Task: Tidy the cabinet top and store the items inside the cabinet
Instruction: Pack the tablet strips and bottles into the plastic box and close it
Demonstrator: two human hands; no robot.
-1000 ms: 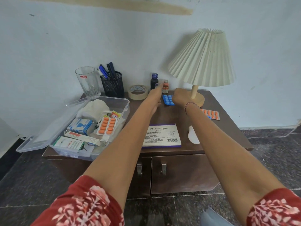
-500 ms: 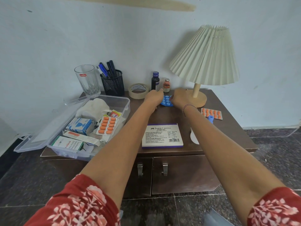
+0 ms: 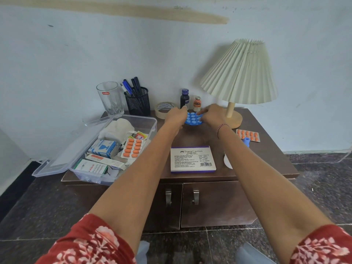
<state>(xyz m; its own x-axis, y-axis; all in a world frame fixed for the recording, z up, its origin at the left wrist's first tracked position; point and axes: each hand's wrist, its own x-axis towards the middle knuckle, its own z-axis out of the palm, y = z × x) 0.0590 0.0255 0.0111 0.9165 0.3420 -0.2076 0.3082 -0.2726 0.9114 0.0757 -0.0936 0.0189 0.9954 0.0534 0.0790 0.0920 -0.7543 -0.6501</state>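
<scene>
Fingers [image 3: 202, 112] of both hands pinch a blue pill strip [image 3: 193, 119] at the back of the cabinet top [image 3: 266, 149], just in front of two small bottles [image 3: 184, 98]. The left hand [image 3: 176, 116] has its left edge, the right hand [image 3: 212, 116] its right edge. Whether the strip is lifted or lying flat is unclear.

Progress looks early:
- Cabinet doors [image 3: 215, 202] are closed.
- Stamp pad box [image 3: 192, 159], orange pill strip [image 3: 247, 135], tape roll [image 3: 164, 109] and glass [image 3: 110, 98] sit out.
- Open plastic box [image 3: 150, 122] holds cartons [image 3: 103, 148], more orange pills [image 3: 132, 148] and white cloth [image 3: 116, 128].
- Mesh cup [image 3: 138, 101] holds pens.

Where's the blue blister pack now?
Head view: blue blister pack, held between the left hand and right hand at the back centre of the cabinet top, left of the lamp base.
</scene>
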